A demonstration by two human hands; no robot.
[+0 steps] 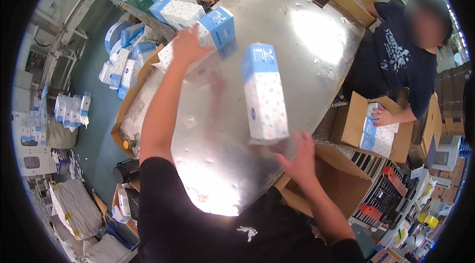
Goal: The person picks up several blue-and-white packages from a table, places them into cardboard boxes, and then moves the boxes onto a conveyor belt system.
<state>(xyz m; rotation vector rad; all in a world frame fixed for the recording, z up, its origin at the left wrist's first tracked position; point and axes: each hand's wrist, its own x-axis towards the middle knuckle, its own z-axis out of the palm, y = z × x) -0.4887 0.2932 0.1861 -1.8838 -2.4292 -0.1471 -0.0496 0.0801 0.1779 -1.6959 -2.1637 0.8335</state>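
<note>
My left hand (189, 45) reaches far across the shiny metal table (297, 30) and grips a white and blue pack (213, 29) at its near end. A second white and blue pack (264, 94) stands upright and tilted on the table, just above my right hand (298, 156). My right hand has its fingers spread and sits right below that pack; whether it touches it I cannot tell. Two more packs (178, 10) lie at the table's far left.
An open brown carton (336, 179) stands at the table's right edge under my right arm. A person in a dark shirt (401, 60) across the table puts packs into another carton (354, 124). More packs (123, 65) are piled on the left.
</note>
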